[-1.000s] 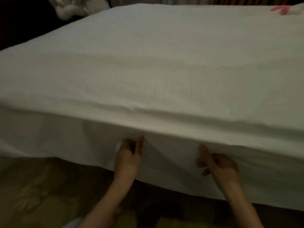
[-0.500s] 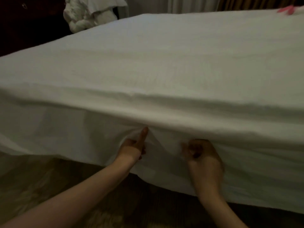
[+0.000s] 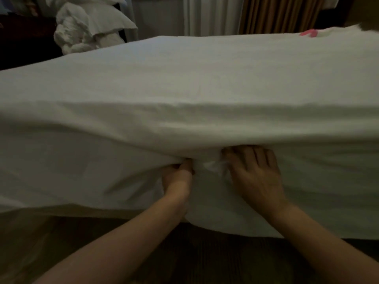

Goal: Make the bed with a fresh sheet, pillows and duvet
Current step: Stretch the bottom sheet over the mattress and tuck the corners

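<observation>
White sheet (image 3: 184,83) over bed (image 3: 205,128)

I'm in a dim bedroom: a wide bed (image 3: 184,83) stretches away from my grip, curtains (image 3: 266,15) hang beyond it, and heaped white linen (image 3: 82,31) sits far left.

Two bare arms come up from the bottom of the picture. No sleeves cover them, all the way down to the edge. The left hand (image 3: 178,177) is bare too, with no ring, watch or band to see. The right hand (image 3: 255,174) is also bare, with short plain nails. The dim light hides any small marks
</observation>
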`<state>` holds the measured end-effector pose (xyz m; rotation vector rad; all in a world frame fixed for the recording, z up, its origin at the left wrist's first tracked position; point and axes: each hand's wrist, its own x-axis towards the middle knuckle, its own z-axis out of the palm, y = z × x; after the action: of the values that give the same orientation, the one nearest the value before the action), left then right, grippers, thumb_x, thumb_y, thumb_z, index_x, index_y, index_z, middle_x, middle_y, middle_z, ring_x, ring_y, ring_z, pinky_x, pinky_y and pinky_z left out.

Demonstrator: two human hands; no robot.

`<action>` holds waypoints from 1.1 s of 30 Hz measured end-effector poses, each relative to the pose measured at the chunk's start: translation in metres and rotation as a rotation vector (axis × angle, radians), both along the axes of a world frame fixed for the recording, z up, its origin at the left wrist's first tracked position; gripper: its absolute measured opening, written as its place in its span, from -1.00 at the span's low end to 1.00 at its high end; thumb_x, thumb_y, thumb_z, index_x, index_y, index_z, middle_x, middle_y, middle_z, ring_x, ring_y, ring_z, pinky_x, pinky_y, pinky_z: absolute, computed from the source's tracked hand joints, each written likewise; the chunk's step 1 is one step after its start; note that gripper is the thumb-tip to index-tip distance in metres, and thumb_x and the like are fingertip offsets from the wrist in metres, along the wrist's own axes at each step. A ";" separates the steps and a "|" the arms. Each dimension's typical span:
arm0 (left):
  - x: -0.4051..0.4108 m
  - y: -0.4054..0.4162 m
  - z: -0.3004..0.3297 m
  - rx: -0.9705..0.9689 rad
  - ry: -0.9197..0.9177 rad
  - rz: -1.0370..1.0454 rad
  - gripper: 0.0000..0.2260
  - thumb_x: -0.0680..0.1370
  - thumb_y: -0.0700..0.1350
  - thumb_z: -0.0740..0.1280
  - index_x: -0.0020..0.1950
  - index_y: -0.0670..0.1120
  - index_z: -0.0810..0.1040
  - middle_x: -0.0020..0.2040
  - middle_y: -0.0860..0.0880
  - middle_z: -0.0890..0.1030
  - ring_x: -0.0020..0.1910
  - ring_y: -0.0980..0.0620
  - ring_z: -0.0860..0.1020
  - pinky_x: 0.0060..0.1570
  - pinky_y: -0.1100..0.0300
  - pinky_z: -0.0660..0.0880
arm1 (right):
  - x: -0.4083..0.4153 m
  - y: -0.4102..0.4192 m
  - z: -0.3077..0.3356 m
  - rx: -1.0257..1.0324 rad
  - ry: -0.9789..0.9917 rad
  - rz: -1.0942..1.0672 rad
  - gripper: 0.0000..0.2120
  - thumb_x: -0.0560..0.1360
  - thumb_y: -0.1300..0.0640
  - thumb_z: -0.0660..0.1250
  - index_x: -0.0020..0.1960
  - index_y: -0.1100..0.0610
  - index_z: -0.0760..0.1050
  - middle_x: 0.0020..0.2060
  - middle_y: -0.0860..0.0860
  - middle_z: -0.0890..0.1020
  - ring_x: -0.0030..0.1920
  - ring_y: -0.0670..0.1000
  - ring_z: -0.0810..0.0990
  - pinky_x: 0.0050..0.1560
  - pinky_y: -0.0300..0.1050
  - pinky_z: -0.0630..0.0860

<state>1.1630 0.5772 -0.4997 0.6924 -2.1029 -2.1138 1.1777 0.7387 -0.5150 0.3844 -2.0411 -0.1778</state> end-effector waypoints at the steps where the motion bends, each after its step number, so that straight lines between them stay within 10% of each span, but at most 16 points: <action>1: 0.006 -0.003 -0.002 -0.055 -0.003 -0.075 -0.69 0.53 -0.06 0.33 -0.40 -0.08 0.43 -0.30 -0.22 0.59 -0.31 -0.13 0.56 -0.31 0.16 0.40 | 0.001 -0.001 -0.002 -0.035 0.010 -0.024 -0.80 0.47 0.17 0.36 0.08 0.13 0.61 -0.09 0.16 0.52 -0.13 0.19 0.37 -0.11 0.05 0.32; 12: 0.028 -0.024 -0.005 -0.101 -0.152 -0.430 -0.73 0.51 -0.16 0.25 -0.39 -0.08 0.32 -0.66 0.08 0.28 -0.69 0.14 0.21 -0.60 0.40 0.12 | 0.024 0.013 -0.021 0.165 -0.148 0.193 -0.85 0.32 0.23 0.44 -0.11 0.21 0.59 -0.11 0.14 0.60 -0.12 0.14 0.43 -0.04 0.00 0.33; 17: 0.036 -0.035 -0.022 -0.349 -0.067 -0.518 -0.69 0.48 0.06 0.30 -0.40 -0.04 0.38 -0.52 0.05 0.41 -0.47 0.04 0.40 -0.36 0.23 0.31 | 0.040 0.019 -0.016 0.183 -0.208 0.219 -0.85 0.35 0.22 0.45 -0.09 0.17 0.58 -0.08 0.10 0.59 -0.12 0.12 0.47 -0.01 -0.03 0.36; 21: 0.044 -0.050 -0.043 -0.873 0.097 -0.365 -0.70 0.51 0.12 0.34 0.07 -0.06 0.43 0.05 -0.07 0.51 0.09 -0.11 0.49 0.05 0.09 0.41 | 0.041 0.026 -0.028 0.286 -0.287 0.213 -0.82 0.37 0.18 0.33 -0.03 0.16 0.55 -0.05 0.10 0.60 -0.11 0.15 0.56 0.01 -0.01 0.34; 24: 0.025 -0.064 -0.045 -1.269 0.578 -0.118 -0.60 0.46 0.02 0.34 0.18 -0.14 0.34 0.11 -0.19 0.46 0.06 -0.21 0.45 0.06 -0.02 0.37 | 0.037 0.024 -0.035 0.238 -0.297 0.149 -0.64 0.38 0.17 0.19 0.13 0.14 0.56 0.11 0.14 0.59 0.04 0.19 0.55 0.08 0.03 0.31; 27: -0.005 -0.080 -0.053 -1.782 1.185 -0.348 -0.59 0.45 -0.06 0.17 0.29 -0.12 0.35 0.22 -0.12 0.40 0.12 -0.14 0.38 0.14 -0.03 0.30 | 0.028 0.022 -0.036 0.281 -0.193 0.189 -0.59 0.41 0.22 0.15 0.18 0.12 0.59 0.16 0.11 0.58 0.09 0.16 0.49 0.10 0.04 0.33; 33: -0.021 -0.073 -0.074 -1.962 1.448 -0.648 -0.63 0.44 -0.02 0.14 0.20 -0.13 0.43 0.20 -0.08 0.44 0.12 -0.06 0.38 0.16 0.03 0.28 | 0.006 0.011 -0.045 0.300 -0.151 0.209 -0.75 0.44 0.13 0.26 0.08 0.12 0.58 0.04 0.10 0.59 -0.03 0.14 0.53 0.05 0.01 0.33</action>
<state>1.1422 0.5040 -0.5735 -1.2889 -1.9181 0.4205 1.1838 0.7493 -0.5601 0.8159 -2.1089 -0.3368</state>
